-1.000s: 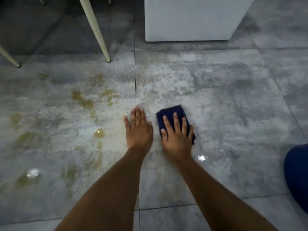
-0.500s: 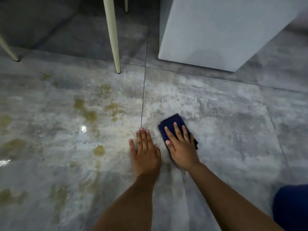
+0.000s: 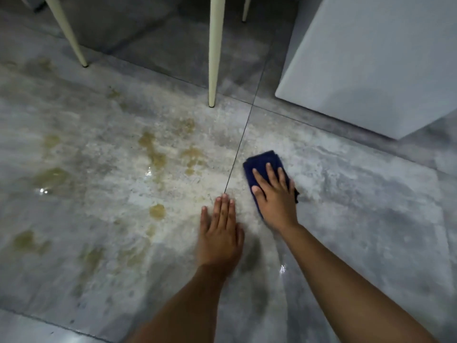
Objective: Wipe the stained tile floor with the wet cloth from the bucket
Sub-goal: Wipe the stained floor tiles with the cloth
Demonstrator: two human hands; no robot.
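Cloth [image 3: 262, 160], likely soft and limp, lies pressed under your flat right hand [image 3: 277, 204], fingers [image 3: 270, 170] straight, gripping nothing; push from its middle

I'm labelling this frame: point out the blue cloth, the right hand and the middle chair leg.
blue cloth [image 3: 262, 161]: head view, bare far corner.
right hand [image 3: 277, 201]: head view, back of hand.
middle chair leg [image 3: 215, 58]: head view, mid-shaft.

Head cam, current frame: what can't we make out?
All in the head view:
Bucket: outside the frame.
Blue cloth: near part hidden under the right hand; fold and wetness unreadable.
Left hand: motion-blurred toward the wrist.
Cream legs: cut off by the top edge; furniture above unseen.
White box: cut off by top and right edges.
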